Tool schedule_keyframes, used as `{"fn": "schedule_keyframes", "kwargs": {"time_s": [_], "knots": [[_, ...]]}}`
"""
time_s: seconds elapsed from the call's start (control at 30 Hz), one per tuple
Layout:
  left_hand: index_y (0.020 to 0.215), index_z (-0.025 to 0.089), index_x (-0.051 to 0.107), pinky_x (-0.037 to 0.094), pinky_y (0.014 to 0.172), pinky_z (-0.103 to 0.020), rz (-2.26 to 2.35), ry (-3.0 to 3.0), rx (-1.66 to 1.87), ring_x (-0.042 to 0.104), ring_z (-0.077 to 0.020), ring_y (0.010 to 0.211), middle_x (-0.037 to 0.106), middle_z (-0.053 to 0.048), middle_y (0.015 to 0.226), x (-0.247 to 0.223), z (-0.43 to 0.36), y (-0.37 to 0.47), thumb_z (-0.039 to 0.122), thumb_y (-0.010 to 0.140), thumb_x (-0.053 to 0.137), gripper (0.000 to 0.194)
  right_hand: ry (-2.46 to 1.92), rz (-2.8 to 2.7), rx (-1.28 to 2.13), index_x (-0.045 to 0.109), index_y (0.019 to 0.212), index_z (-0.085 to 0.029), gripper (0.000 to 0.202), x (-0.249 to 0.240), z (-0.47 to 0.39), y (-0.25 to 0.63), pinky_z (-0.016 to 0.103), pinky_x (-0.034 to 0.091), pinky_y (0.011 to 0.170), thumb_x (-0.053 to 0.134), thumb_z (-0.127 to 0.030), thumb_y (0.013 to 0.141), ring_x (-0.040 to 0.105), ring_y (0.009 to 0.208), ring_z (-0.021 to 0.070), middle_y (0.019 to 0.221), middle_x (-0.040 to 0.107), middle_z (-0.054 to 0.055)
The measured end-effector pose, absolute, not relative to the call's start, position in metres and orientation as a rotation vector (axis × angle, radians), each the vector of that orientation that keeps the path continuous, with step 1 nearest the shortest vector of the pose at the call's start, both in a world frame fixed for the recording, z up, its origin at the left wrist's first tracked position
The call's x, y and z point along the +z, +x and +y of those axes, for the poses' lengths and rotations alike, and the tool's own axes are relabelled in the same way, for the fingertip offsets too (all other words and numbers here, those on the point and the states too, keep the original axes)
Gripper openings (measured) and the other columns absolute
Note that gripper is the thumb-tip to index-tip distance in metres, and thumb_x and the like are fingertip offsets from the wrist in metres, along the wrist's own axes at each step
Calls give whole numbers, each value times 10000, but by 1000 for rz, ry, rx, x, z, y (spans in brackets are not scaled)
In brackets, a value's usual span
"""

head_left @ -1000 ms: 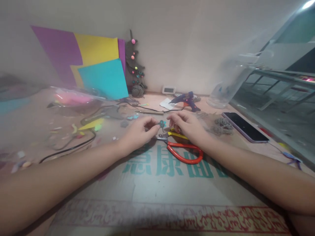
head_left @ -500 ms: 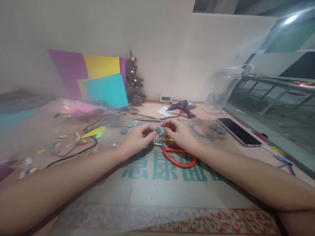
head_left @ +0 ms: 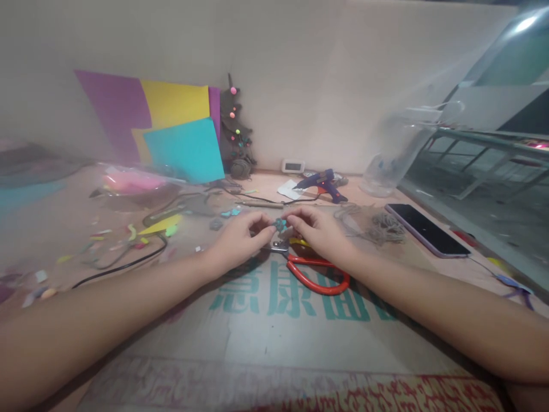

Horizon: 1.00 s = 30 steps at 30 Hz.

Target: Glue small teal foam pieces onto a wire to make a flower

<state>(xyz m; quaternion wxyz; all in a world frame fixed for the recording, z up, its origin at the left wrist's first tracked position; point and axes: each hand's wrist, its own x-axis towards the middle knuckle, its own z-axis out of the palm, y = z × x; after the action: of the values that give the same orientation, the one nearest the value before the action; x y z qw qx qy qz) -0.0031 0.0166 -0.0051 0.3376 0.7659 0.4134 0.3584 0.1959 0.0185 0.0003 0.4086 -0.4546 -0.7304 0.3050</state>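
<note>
A small teal-and-grey flower-like piece (head_left: 280, 224) is held up between my two hands, its exact kind too small to make out. My left hand (head_left: 246, 239) pinches its left side between thumb and fingertips. On the other side, my right hand (head_left: 319, 232) has thumb and index finger closed at the piece's right edge. Beneath the hands lie scissors with red handles (head_left: 319, 284), their metal pivot showing and their blades mostly covered by my left hand. A yellow bit (head_left: 299, 242) shows just above the handles.
Behind the hands are a glue gun (head_left: 319, 182), a small white display (head_left: 293, 166) and a decorated little tree (head_left: 237, 129). A phone (head_left: 426, 230) and grey cord (head_left: 388, 228) lie right; coloured sheets (head_left: 184, 149), scraps and a black cable (head_left: 122, 276) left. A clear jug (head_left: 392, 154) stands back right.
My right fingertips have come in closer to the small piece. The view has tilted down slightly, and my left hand keeps its pinch.
</note>
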Motion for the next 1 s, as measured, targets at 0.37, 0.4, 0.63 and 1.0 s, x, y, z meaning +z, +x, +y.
{"fn": "schedule_keyframes", "kwargs": {"time_s": [0.37, 0.4, 0.63, 1.0], "knots": [[837, 178, 608, 480, 636, -257, 1098, 2062, 940, 623, -159, 692, 663, -8, 752, -6, 17, -4, 332, 879, 536, 176, -1173, -1889, 576, 579, 902, -189, 225, -4, 22, 199, 304, 431, 748, 491, -65, 735, 522, 806, 158, 830, 508, 2], [833, 178, 607, 482, 640, -258, 1099, 2065, 937, 625, -160, 696, 663, -8, 752, -5, 17, -4, 330, 880, 537, 174, -1173, -1899, 569, 578, 901, -190, 228, -4, 22, 199, 302, 426, 743, 490, -62, 734, 519, 804, 159, 829, 506, 2], [804, 178, 598, 469, 628, -255, 1094, 2083, 949, 610, -152, 677, 647, -1, 730, -3, 16, -4, 321, 877, 537, 171, -1156, -1948, 502, 586, 896, -200, 244, -1, 21, 199, 295, 394, 704, 495, -62, 716, 496, 770, 159, 805, 494, -6], [797, 181, 584, 477, 632, -257, 1074, 2065, 942, 614, -151, 676, 639, 4, 727, -3, 16, -3, 319, 884, 534, 171, -1181, -1935, 524, 583, 876, -199, 206, -2, 19, 198, 275, 360, 641, 504, -75, 732, 438, 692, 143, 744, 420, -29]]}}
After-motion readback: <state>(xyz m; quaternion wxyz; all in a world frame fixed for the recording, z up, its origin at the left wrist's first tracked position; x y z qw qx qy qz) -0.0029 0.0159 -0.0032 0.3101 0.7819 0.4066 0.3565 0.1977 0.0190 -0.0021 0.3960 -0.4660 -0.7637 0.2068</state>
